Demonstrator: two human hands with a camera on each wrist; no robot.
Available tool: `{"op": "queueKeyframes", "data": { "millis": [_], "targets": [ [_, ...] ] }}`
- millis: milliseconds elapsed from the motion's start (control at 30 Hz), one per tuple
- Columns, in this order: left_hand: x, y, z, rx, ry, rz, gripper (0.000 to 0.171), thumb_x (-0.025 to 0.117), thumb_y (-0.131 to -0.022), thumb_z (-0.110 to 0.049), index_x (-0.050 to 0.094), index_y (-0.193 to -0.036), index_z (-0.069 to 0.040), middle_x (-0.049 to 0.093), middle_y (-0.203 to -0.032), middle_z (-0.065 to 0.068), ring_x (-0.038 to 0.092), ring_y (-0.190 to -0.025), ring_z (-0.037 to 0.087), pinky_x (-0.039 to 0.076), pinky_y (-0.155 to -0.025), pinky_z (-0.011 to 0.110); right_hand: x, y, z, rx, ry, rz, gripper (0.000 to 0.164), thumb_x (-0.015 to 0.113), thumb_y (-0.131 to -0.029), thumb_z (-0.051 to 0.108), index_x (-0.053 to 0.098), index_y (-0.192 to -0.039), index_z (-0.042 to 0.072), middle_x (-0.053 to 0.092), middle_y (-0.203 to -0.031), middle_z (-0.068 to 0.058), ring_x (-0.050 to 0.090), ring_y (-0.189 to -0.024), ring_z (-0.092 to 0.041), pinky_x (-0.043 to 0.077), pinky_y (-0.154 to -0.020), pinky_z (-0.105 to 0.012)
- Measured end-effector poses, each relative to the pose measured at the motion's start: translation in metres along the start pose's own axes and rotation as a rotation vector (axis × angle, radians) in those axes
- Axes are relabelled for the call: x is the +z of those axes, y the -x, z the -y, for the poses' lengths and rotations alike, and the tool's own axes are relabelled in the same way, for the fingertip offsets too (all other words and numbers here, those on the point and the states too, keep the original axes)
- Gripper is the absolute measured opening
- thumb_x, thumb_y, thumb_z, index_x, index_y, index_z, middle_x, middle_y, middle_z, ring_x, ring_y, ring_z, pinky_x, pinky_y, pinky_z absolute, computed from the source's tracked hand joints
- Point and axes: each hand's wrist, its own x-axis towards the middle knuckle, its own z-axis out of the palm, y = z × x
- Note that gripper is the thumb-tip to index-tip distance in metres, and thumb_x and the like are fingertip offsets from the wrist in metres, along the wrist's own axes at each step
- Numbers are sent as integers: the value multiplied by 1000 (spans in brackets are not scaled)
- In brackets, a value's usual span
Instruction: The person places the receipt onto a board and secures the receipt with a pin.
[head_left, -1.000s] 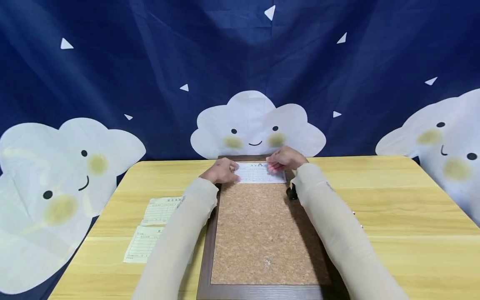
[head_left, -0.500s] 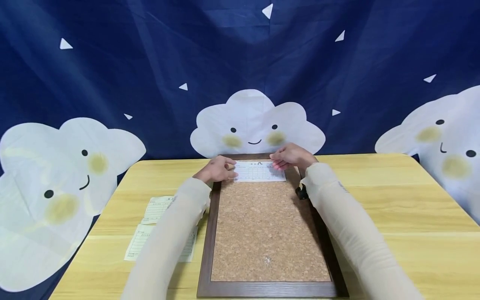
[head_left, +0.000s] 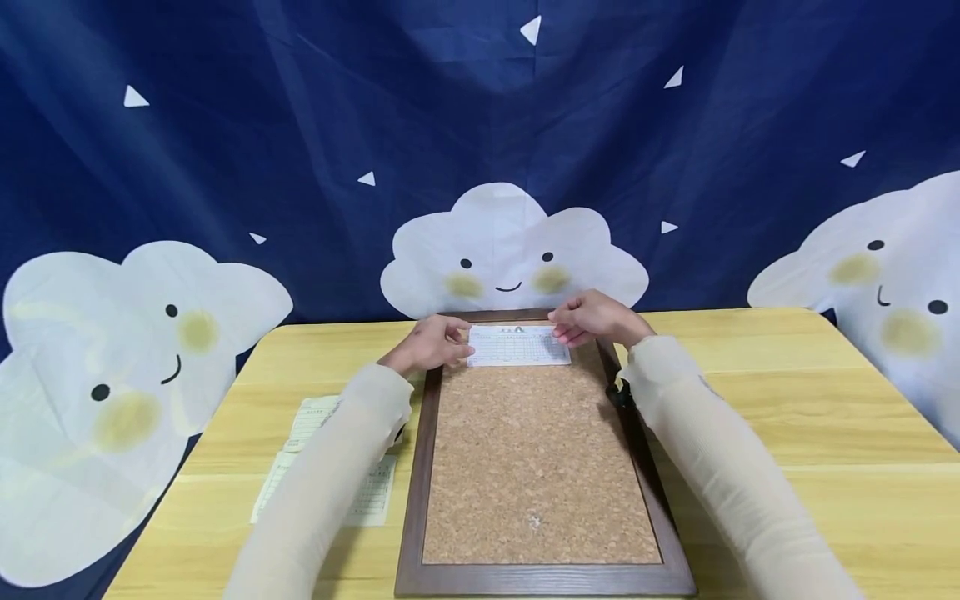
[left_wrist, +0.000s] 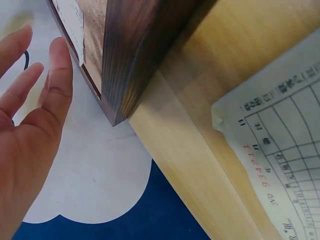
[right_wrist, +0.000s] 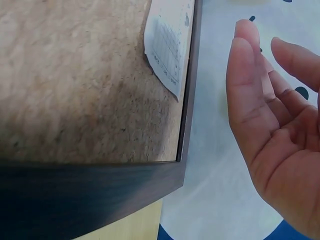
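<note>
A white printed form slip (head_left: 517, 347) lies across the top of a brown-framed corkboard (head_left: 536, 467). My left hand (head_left: 431, 343) is at the slip's left edge, its thumb and fingertips right beside the paper. With fingers relaxed and apart, it holds nothing in the left wrist view. At the slip's right end is my right hand (head_left: 596, 318), its fingertips overlapping the paper in the head view. The right wrist view shows loosely bent fingers (right_wrist: 242, 75) with nothing between them, while the slip's near corner (right_wrist: 175, 90) lifts a little off the cork.
Two pale yellow form slips, the upper one (head_left: 307, 419) and the lower one (head_left: 375, 496), lie on the wooden table (head_left: 810, 400) left of the board, partly hidden by my left sleeve. A dark blue curtain (head_left: 450, 100) with cloud faces hangs behind the table.
My right hand has drawn rightward, uncovering more of the slip. My left hand has shifted slightly left. The slip has stayed nearly in place at the top of the board.
</note>
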Motion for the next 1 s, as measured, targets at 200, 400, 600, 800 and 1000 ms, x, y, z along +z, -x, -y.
{"op": "queueKeyframes", "data": {
  "millis": [200,400,600,800,1000],
  "targets": [
    [0,3,0,4,53,-14,48,72,-93,-12,59,-138,-2,62,-113,13,72,-81,24,57,-74,30,1,10,-2,-5,4,10,35,53,-104,13,55,-126,-15,69,-95,-19,64,-71,-11,58,-72,-30],
    [2,10,-2,23,143,-3,44,70,-93,-6,59,-135,3,64,-112,18,71,-91,31,59,-75,35,2,17,-3,-21,-1,18,36,55,-104,12,54,-127,-16,69,-91,-16,65,-69,-11,59,-74,-33],
    [5,15,-2,51,176,-6,41,70,-92,-3,60,-132,5,65,-111,19,70,-94,31,59,-74,38,6,24,-5,-56,-14,32,36,56,-103,11,53,-126,-17,68,-90,-16,65,-70,-12,59,-74,-35],
    [5,21,-1,75,180,-9,42,68,-94,-4,60,-134,4,64,-117,21,70,-93,33,60,-72,40,6,33,-10,-89,18,17,35,55,-103,10,53,-126,-17,68,-93,-19,65,-72,-13,59,-73,-33],
    [6,27,-1,89,189,-4,41,68,-94,-5,60,-134,3,64,-116,20,69,-93,33,59,-69,37,4,44,-13,-95,-5,9,34,54,-103,7,52,-125,-18,69,-91,-17,67,-74,-15,59,-77,-38]
  ]
}}
